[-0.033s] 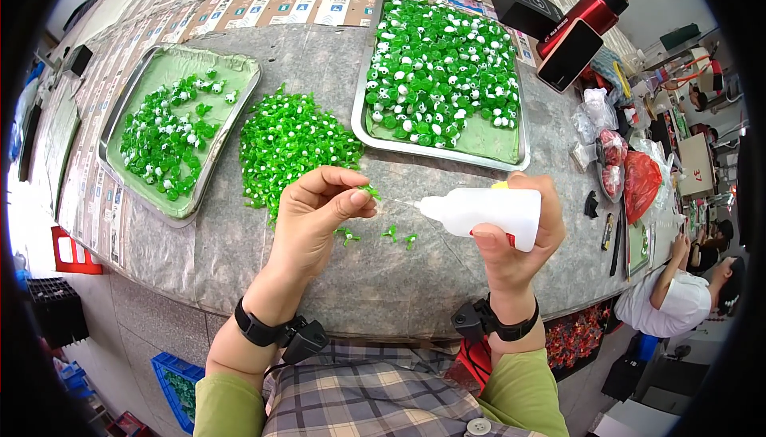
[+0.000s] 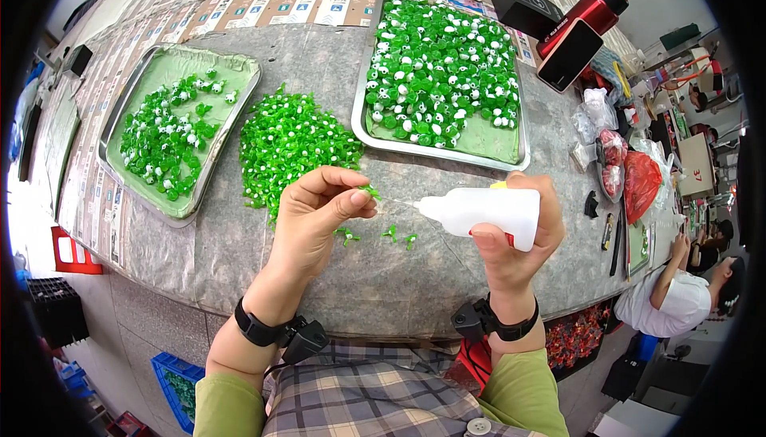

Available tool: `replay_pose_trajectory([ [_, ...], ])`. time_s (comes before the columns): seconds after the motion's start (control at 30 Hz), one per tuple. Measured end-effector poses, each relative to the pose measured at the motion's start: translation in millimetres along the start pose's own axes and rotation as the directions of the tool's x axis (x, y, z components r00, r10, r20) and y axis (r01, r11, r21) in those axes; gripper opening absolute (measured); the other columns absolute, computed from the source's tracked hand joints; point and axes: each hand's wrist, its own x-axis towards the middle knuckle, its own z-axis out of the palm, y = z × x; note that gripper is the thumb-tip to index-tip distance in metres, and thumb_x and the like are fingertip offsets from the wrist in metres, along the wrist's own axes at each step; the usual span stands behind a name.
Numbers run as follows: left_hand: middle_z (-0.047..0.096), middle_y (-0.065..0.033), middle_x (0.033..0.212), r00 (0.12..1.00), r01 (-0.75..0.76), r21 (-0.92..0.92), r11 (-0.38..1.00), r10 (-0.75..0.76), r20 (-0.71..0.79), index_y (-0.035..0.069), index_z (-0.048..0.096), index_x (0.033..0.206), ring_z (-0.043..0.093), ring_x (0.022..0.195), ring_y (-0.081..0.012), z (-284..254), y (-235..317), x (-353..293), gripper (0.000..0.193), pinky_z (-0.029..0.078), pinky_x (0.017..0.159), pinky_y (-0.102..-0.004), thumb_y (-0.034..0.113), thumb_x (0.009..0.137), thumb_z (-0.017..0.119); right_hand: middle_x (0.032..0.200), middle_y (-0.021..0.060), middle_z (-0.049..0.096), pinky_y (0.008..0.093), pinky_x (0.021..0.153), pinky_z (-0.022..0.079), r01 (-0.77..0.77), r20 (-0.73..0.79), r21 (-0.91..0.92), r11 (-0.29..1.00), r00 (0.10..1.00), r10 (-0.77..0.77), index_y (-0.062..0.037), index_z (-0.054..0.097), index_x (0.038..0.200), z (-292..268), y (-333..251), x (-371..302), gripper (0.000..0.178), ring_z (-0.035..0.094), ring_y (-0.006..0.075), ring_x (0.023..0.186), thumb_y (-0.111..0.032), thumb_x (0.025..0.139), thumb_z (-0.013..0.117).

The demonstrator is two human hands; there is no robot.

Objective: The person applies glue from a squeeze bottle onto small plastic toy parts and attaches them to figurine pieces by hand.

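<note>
Pinching 1 tiny green piece [image 2: 372, 191] between thumb and fingers of the left hand [image 2: 315, 213], right hand [image 2: 544, 231] wrapped around a white squeeze bottle [image 2: 491, 209]. Holding that bottle nearly level, long axis running side to side, nozzle [image 2: 424, 207] aimed left, pretty much straight at the pinched piece. Honestly can't tell if touching or just shy of it. Also spotting 3 loose green bits [image 2: 390, 233] on the table [image 2: 383, 293], nearer the body, plus a big green pile [image 2: 295, 146] just past the left hand.

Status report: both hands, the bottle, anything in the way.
Left hand pinching small green piece. Right hand gripping white bottle, pointed toward that piece. Nothing visible blocking between them. Loose green pieces lie nearby.
</note>
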Motion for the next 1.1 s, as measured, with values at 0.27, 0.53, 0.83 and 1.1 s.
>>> replay_pose_trajectory([
  [0.27,0.059,-0.0053,0.072,1.0,0.013,0.005,1.0,-0.013,0.007,0.001,0.056,0.085,0.057,0.065,-0.0115,0.9,0.5,0.2,0.012,0.047,0.061,-0.0234,0.005,0.073,0.059,0.068,0.0036,0.051,0.0208,0.049,0.04,-0.046,0.015,0.031,0.998,0.999,0.045,-0.0026,0.049,0.078,-0.8,1.3,-2.7,0.038,0.052,0.0101,0.058,-0.025,0.06,0.074],
  [0.53,0.058,-0.0055,0.072,0.999,0.035,-0.01,0.999,-0.036,-0.037,0.001,0.055,0.086,0.057,0.065,-0.0122,0.2,1.2,-0.5,0.014,0.048,0.062,-0.0251,0.007,0.074,0.059,0.089,0.0078,0.051,0.0222,0.065,0.045,-0.359,-0.115,0.251,0.899,0.911,0.396,0.0023,0.044,0.097,-53.7,16.1,16.3,0.036,0.055,0.0133,0.075,-0.012,0.071,0.063],
  [0.83,0.057,-0.0043,0.073,0.998,0.049,-0.025,0.998,-0.05,-0.038,0.002,0.056,0.085,0.056,0.065,-0.0117,0.3,1.1,0.2,0.013,0.049,0.061,-0.0253,0.007,0.075,0.059,0.102,0.0135,0.053,0.0257,0.078,0.041,-0.671,-0.028,0.057,0.74,0.74,0.673,0.0016,0.041,0.104,-106.6,79.0,-28.0,0.034,0.051,0.0141,0.09,-0.002,0.073,0.056],
  [1.1,0.057,-0.0035,0.074,0.998,0.057,-0.031,0.998,-0.058,-0.028,0.002,0.055,0.086,0.056,0.065,-0.0107,2.4,0.2,0.9,0.013,0.049,0.061,-0.0248,0.008,0.075,0.058,0.095,0.0082,0.055,0.0256,0.074,0.04,-0.212,-0.295,-0.772,0.599,0.955,-0.043,0.0002,0.043,0.104,-99.9,40.4,-1.3,0.037,0.052,0.0145,0.085,-0.002,0.071,0.058],
])
